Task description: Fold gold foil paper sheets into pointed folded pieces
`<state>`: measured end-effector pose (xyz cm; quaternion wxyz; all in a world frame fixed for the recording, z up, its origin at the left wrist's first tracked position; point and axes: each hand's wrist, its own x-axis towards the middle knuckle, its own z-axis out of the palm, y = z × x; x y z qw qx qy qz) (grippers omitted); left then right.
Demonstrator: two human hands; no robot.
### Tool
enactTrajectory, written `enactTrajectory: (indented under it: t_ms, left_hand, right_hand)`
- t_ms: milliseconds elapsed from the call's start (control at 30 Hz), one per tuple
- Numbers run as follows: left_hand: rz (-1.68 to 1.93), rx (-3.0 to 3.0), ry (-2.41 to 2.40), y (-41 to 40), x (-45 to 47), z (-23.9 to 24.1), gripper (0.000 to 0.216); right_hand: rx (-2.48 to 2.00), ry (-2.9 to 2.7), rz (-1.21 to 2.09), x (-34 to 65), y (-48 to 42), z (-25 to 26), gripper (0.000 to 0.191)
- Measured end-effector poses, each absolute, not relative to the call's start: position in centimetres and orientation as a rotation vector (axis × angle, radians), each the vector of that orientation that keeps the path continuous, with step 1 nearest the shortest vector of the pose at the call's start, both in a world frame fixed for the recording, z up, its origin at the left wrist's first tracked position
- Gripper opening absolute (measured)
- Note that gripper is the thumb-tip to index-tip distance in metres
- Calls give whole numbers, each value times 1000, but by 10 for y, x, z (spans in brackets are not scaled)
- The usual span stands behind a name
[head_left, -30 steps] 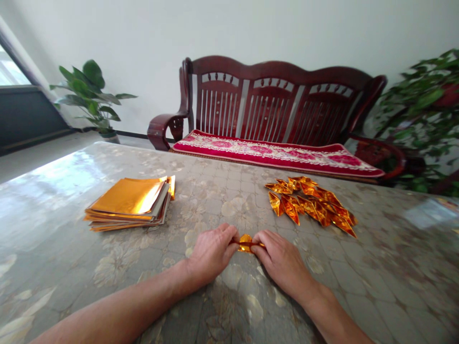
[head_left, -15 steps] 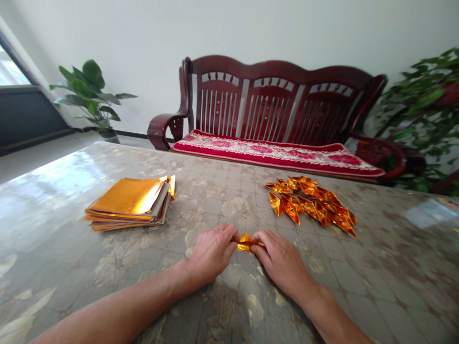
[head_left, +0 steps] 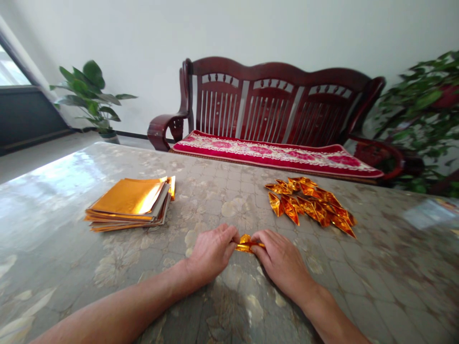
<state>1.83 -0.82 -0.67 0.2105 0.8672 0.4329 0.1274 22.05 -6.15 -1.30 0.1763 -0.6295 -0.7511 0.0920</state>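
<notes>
My left hand (head_left: 211, 252) and my right hand (head_left: 280, 260) rest on the table, each pinching one end of a small folded piece of gold foil paper (head_left: 245, 242) between them. Their fingers are curled closed on it. To the left lies a stack of flat gold foil sheets (head_left: 131, 202). Beyond my right hand sits a pile of several folded gold pieces (head_left: 311, 203).
The table (head_left: 64, 267) has a glossy floral cover. Behind it stands a dark red wooden bench (head_left: 276, 102) with a red cushion. One potted plant (head_left: 89, 95) grows at the far left, another plant (head_left: 426, 114) at the right.
My hands have drawn slightly closer together on the foil piece; the rest is unchanged.
</notes>
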Motion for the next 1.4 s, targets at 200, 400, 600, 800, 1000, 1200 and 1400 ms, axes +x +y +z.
enactTrajectory:
  t_ms: [200,400,600,800,1000,1200,1400]
  left_hand:
    - [369,2417,1187,-8,19,-9,10]
    - [387,2420,1175,-8,19,-12,9]
    - [385,2397,1162,-6,19,-11,9]
    - [386,2388,1157,-6,19,-12,9]
    - [393,2392,1146,-5,18,-13,9]
    - [392,2396,1152,-5,17,-12,10]
    - [388,2409,1151,-7,18,-12,10]
  right_hand:
    - [-1776,-2149,184,222,-61,-11,9]
    - [-1748,-2172,183,226,-59,-12,10]
    - [-1728,-2154,235,229,-57,-12,10]
    - [-1701,-2145,260,230,-55,-14,8]
    - [-1671,-2139,255,232,-56,-15,8]
    - [-1700,-2133,277,229,-56,-13,9]
    - [-1677,-2178,317,224,-56,-11,19]
